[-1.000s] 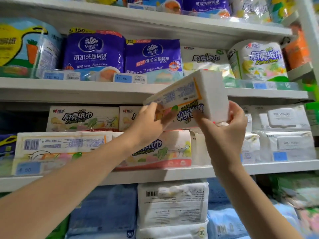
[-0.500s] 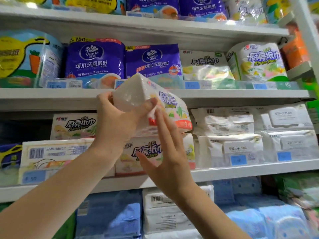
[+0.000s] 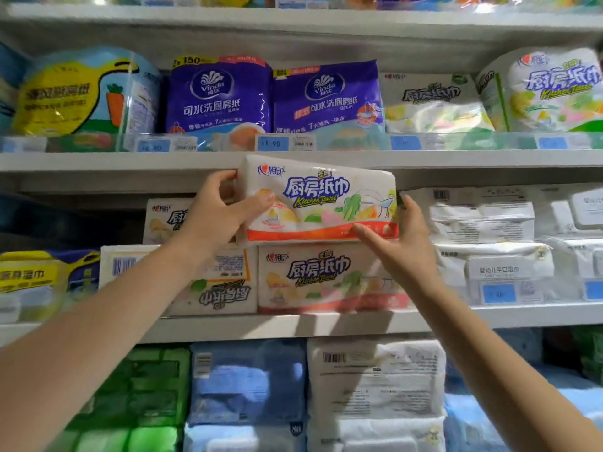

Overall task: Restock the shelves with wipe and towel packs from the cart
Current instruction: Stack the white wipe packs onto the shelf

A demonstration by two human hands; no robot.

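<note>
The left grip (image 3: pixel 212 220) grasps the left end of a white plastic-wrapped kitchen towel pack (image 3: pixel 321 200) with blue letters and a red band along its lower edge. The thumb lies on the printed front, and the other fingers curl over the top corner. The right grip (image 3: pixel 404 249) is not clenched. Its thumb stretches straight along the red band and its fingers stand against the right end of the pack, at the lower right corner. We see the kitchen towel pack upright, with its front toward us. It is in the opening of the white middle shelf (image 3: pixel 522 314), directly over a second pack (image 3: pixel 326 278) of the same kind that stands on the shelf board; we cannot tell if the two touch. Its top edge reaches the front lip of the white upper shelf (image 3: pixel 98 161).

Behind the left grip stands a third pack (image 3: pixel 161 220) of the same print, partly hidden. Under it lies an upside-down pack (image 3: pixel 212 288) with a barcode. To the right are stacked white wipe packs (image 3: pixel 483 220). On the upper shelf two purple packs (image 3: pixel 218 96) stand side by side, behind a blue price label (image 3: pixel 272 143). Below the middle shelf we see a green pack (image 3: pixel 140 386), a blue pack (image 3: pixel 248 380) and a white pack (image 3: pixel 375 376) with a barcode.
</note>
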